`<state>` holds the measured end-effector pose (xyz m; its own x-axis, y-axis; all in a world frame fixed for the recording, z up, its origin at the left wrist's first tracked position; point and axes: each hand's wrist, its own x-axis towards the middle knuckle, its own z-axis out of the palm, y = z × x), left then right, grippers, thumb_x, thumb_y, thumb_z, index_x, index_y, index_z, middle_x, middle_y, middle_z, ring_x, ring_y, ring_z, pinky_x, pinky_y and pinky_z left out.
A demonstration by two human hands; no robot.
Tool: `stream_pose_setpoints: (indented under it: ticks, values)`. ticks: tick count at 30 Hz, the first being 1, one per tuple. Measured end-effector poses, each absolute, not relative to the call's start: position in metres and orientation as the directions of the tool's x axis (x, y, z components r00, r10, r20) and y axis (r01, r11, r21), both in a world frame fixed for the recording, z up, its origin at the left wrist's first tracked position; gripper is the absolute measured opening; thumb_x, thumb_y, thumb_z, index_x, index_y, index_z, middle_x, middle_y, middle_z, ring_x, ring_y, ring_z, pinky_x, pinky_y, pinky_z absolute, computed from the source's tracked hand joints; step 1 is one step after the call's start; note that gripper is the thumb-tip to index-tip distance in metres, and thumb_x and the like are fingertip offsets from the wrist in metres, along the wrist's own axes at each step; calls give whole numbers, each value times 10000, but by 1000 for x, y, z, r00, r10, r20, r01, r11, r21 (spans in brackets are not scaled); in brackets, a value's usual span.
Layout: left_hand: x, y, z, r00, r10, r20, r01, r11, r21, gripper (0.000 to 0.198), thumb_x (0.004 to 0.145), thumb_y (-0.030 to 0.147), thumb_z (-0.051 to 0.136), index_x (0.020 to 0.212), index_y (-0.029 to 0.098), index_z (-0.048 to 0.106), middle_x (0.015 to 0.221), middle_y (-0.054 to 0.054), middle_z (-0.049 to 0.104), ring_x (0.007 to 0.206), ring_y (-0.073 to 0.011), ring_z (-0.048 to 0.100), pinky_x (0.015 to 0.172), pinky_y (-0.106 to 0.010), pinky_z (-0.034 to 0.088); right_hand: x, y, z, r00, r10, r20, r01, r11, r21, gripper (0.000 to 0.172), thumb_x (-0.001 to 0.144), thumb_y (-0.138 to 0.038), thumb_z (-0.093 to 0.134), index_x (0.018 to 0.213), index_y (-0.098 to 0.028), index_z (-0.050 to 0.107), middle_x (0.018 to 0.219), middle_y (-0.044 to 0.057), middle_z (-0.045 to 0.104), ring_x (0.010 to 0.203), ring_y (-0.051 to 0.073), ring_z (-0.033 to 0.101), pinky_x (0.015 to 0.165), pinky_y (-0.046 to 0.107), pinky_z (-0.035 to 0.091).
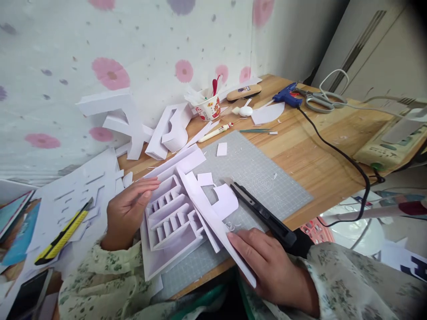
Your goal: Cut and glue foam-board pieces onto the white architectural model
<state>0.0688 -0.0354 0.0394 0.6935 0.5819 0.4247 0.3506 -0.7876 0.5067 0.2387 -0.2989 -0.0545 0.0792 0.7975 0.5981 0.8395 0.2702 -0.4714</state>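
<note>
On the mat (pixel 267 178), the model (pixel 170 222) sits between both hands. The left hand (pixel 128 211) lies flat at nine o'clock, fingers together. The right hand (pixel 267 262) clamps the panel (pixel 207 213) at five. Uneven pressure could skew the panel or crush the model.

The widest free ground is the far right part of the grey gridded cutting mat (pixel 267 178) and the bare wooden tabletop (pixel 320 169) beyond it. Only the thin black cord (pixel 336 153) crosses it, running from the blue glue gun (pixel 287 97) to the table's edge.

The mat's near half is crowded. The white ribbed foam-board model (pixel 170 218) sits there with the long white foam-board strip (pixel 207 209) tilted across it. A slim black utility knife (pixel 263 213) lies diagonally just right of the strip.

The left hand (pixel 128 211) lies flat at the model's left edge, and the right hand (pixel 270 266) holds the strip's near end.

White foam-board offcuts (pixel 133 124) and a printed paper cup (pixel 208 106) block the back wall. Loose white sheets (pixel 76 200) on the left carry a yellow-and-black cutter (pixel 63 233), seemingly leaving little bare surface.
</note>
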Motion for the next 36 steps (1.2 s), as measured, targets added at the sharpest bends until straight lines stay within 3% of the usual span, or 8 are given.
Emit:
stream_pose_setpoints:
  ticks: [8,12,15,18,21,24,28,36]
  values:
    - [65,-28,33,672,637,378,338,-718,608,157,874,269,531,895,246,685,1020,-23,723,1052,-215,656,1060,-461,455,239,-299,-54,105,832,545,803,253,-540,626,816,-129,482,1429,-121,356,1082,144,637,920,231,621,754,344,568]
    - [68,-35,37,678,609,410,317,-747,585,143,872,256,539,881,240,681,1004,-19,724,1029,-206,663,1060,-459,455,236,-296,-54,146,811,566,805,236,-545,713,798,-83,471,1480,-150,271,1124,147,600,979,236,601,767,351,563]
    - [68,-48,48,672,560,484,292,-801,522,136,872,232,546,904,254,677,993,2,720,1008,-197,665,1060,-459,456,231,-296,-49,179,793,582,811,215,-544,719,788,-81,481,1475,-151,279,1187,164,556,1058,253,569,828,381,552]
    - [70,-69,65,732,460,502,291,-878,381,192,870,224,553,1013,295,660,1048,29,710,1034,-194,652,1062,-443,458,225,-301,-44,191,770,609,825,211,-525,725,773,-51,473,1467,-153,292,1212,170,534,1084,253,553,847,384,544]
    - [78,-96,77,885,257,390,204,-964,172,320,874,237,539,1180,310,600,1181,14,675,1110,-223,624,1024,-420,490,216,-312,-42,173,760,626,839,219,-498,720,774,-44,465,1465,-152,296,1210,168,545,1067,244,561,817,360,547]
    - [88,-117,77,965,82,248,73,-996,45,392,891,223,498,1279,260,536,1286,-35,621,1187,-233,579,1029,-409,484,208,-321,-42,163,778,606,849,202,-488,711,770,-61,468,1457,-150,311,1218,165,557,1026,238,573,788,357,544]
    - [94,-126,61,976,-8,217,-4,-1000,-19,330,897,186,490,1215,197,576,1245,-73,644,1161,-223,594,1001,-398,503,204,-325,-42,164,791,590,854,186,-487,696,751,-74,478,1431,-136,348,1209,165,572,976,236,579,750,357,539]
    - [91,-123,52,962,-15,272,-1,-999,-52,319,866,164,573,1183,135,592,1240,-94,647,1161,-212,594,1011,-369,489,204,-324,-42,183,783,595,845,184,-502,602,756,-106,503,1355,-97,444,1217,173,560,990,250,562,791,369,531]
